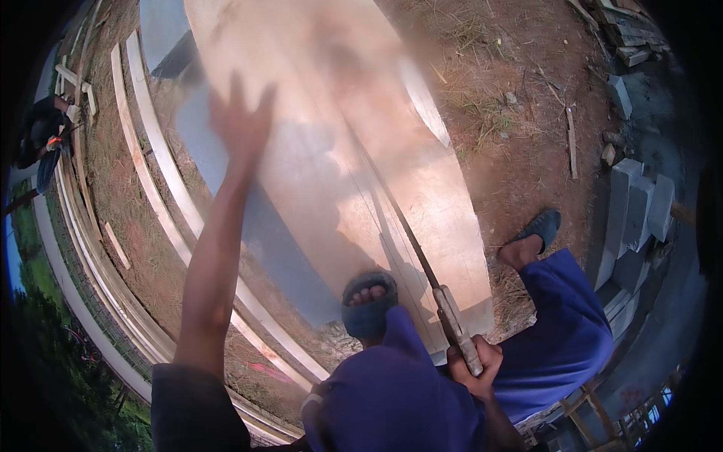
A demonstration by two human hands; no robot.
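A large pale plywood sheet (316, 113) lies flat ahead of me over the dirt. My right hand (473, 367) grips the wooden handle of a hand saw (422, 264), whose long blade runs up along a cut line in the sheet. My left hand (239, 124) is stretched out with fingers spread, hovering over or resting on the sheet's left part; it is blurred. My left foot in a dark sandal (368, 301) presses on the sheet's near edge. My right foot in a sandal (536, 233) stands on the ground beside the sheet.
Long pale timber planks (162, 196) lie in a row to the left. Grey concrete blocks (636, 203) are stacked at the right, with scrap wood (571, 139) on the dirt. Another person (41, 135) crouches at the far left edge.
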